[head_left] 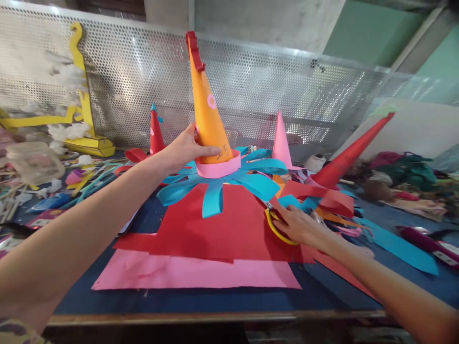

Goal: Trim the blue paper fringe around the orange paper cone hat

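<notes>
A tall orange paper cone (206, 102) with a pink band at its base stands on blue paper loops (215, 191) in the middle of the table. My left hand (184, 148) is wrapped round the cone's lower part. My right hand (299, 224) lies on yellow-handled scissors (274, 224) at the right edge of a red paper sheet (222, 229), fingers resting on the handles. Whether it grips them I cannot make out.
A pink sheet (193, 272) lies under the red one on the blue table top (179, 301). Small red (156, 134), pink (280, 141) and long red (349, 155) cones stand behind. Paper scraps litter both sides. A perforated metal panel (125, 76) closes the back.
</notes>
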`<move>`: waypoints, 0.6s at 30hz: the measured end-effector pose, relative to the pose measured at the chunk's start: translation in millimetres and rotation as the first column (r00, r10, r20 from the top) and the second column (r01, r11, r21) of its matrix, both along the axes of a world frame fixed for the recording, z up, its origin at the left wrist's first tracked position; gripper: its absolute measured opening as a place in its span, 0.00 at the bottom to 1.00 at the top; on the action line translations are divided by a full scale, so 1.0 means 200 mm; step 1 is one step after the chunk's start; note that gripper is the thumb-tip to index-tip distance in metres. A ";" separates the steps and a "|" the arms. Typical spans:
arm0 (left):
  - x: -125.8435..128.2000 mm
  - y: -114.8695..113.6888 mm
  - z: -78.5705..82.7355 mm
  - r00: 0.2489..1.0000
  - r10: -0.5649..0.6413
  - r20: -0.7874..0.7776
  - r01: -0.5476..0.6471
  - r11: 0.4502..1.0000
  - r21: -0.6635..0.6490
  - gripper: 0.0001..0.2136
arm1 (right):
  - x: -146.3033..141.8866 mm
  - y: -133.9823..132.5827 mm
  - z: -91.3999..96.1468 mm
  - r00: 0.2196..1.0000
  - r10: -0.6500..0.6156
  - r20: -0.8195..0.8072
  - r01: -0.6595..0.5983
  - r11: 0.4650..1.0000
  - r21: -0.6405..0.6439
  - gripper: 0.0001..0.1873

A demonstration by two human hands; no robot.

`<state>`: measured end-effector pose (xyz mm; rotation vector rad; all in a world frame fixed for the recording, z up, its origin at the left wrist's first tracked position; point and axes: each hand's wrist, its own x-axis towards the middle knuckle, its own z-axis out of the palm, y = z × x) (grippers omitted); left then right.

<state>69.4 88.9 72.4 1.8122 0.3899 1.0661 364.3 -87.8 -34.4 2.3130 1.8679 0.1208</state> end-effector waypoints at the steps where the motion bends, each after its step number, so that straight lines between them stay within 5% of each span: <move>1: -0.01 -0.01 0.00 1.000 -0.005 0.002 0.005 1.000 0.001 0.26 | 0.00 0.01 -0.04 0.999 -0.004 0.053 0.004 1.000 0.008 0.16; 4: -0.06 -0.04 0.00 1.000 -0.005 0.009 0.005 1.000 -0.019 0.27 | 0.00 0.01 -0.06 0.988 -0.024 0.154 0.017 0.999 0.045 0.16; 11: -0.10 -0.06 -0.03 1.000 0.009 0.004 -0.009 0.996 -0.090 0.27 | 0.14 -0.03 0.08 0.967 -0.061 0.246 0.029 0.991 0.131 0.14; 18: -0.10 -0.06 -0.06 1.000 0.029 -0.010 -0.030 0.993 -0.116 0.28 | 0.27 -0.08 0.02 0.924 -0.150 0.351 0.124 0.988 0.095 0.14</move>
